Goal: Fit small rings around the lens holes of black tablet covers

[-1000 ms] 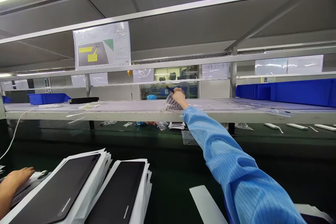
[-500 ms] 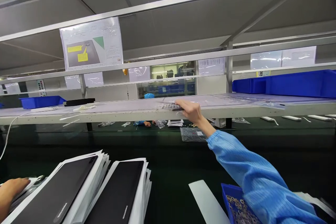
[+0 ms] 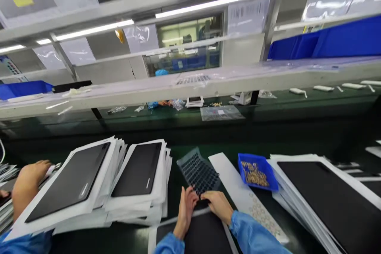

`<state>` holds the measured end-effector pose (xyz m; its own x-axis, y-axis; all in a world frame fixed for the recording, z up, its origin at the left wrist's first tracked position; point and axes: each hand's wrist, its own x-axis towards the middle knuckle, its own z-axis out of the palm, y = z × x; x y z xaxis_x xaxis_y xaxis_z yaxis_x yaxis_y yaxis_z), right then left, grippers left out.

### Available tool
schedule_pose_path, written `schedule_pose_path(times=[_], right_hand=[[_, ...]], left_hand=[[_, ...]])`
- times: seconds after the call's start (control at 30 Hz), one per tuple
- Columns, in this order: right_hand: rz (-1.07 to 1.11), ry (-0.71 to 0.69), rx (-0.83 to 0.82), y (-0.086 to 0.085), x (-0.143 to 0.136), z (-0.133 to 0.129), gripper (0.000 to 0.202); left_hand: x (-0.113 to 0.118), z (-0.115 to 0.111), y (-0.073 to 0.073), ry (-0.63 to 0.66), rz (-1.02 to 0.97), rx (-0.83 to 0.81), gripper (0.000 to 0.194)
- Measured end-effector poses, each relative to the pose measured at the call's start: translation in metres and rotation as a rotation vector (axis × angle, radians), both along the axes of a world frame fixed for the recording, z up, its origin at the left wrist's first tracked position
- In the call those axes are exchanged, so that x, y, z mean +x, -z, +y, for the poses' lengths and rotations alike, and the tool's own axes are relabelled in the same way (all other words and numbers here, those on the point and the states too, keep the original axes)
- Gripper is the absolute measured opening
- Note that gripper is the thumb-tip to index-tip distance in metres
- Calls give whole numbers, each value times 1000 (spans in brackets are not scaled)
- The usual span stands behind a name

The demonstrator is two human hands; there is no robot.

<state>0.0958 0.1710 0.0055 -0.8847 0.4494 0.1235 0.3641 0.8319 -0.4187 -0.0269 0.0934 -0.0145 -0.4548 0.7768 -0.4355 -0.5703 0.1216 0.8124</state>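
A dark, see-through sheet with rows of small black pieces is held above a dark flat panel near the bottom centre. My right hand has its fingers closed on the sheet's lower edge. Just left of it, my left hand is at the same edge, fingers upright and partly spread, thumb near the sheet. The panel lies under both hands on white wrapping. Beside my right hand a long white strip carries small ring-like pieces at its lower end.
Two stacks of dark panels on white sheets stand left, another right. A blue tray holds small tan parts. Another person's hand is at far left. A shelf crosses ahead.
The view has tilted down. My right hand has come down from the shelf to the bottom centre with the dark sheet. My left hand has come into view beside it.
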Motion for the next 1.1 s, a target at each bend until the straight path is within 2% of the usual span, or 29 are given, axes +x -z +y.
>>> schedule_pose_path(times=[0.1,0.2,0.4,0.53,0.67,0.93,1.1], right_hand=[[-84,20,-84,7,-3,-1,50],[-141,20,-113,15,-3,2,47],[-150,7,-49,29,3,-2,40],[-101,18,-23,44,4,-6,31],[-71,4,6,55,5,-5,28],[-84,15,204,48,5,-11,22],[-89,77,300,43,4,-20,22]], left_hand=[[-3,-3,13,-47,12,-56,33],[-7,-1,21,-33,36,-98,31],[-33,15,27,150,96,-143,28],[-46,24,39,266,166,-150,27],[-51,23,52,344,254,-113,24],[-57,17,52,415,432,90,22],[-55,17,49,374,521,174,21]])
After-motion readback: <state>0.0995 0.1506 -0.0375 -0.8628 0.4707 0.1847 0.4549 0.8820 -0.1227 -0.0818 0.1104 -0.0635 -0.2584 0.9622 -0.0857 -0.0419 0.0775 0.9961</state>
